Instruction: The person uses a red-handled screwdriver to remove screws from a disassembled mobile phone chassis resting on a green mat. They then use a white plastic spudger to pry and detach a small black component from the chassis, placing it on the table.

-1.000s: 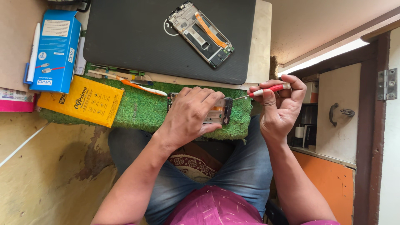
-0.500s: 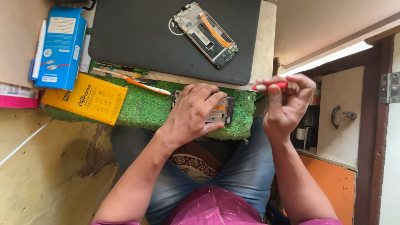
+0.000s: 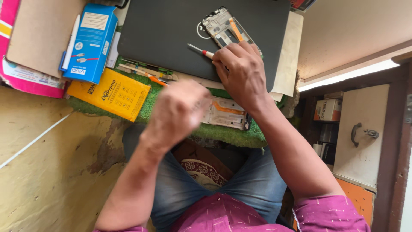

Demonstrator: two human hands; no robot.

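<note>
your right hand (image 3: 241, 71) clamped on a red-tipped screwdriver (image 3: 201, 50) by the stripped phone frame (image 3: 223, 26), left hand (image 3: 176, 114) blurry, grip unclear, blue box (image 3: 91, 42) and yellow box (image 3: 115, 93) far left

From my remote seat I read the dark mat (image 3: 163, 34) at twelve o'clock as matt and smooth, like rubber or soft plastic. The phone frame (image 3: 221, 25) on it looks like bare metal with an orange strip. The screwdriver (image 3: 201, 50) in my right hand (image 3: 240, 71) has a thin shiny metal shaft and a glossy plastic collar. Under my blurred left hand (image 3: 178, 114) lies rough green turf (image 3: 231, 133), fibrous like artificial grass. At ten o'clock the blue box (image 3: 90, 41) and yellow box (image 3: 113, 92) look like printed cardboard, faintly glossy. The tabletop (image 3: 47, 172) at eight o'clock is worn, stained and dull. My jeans (image 3: 257, 189) are denim cloth.
</note>
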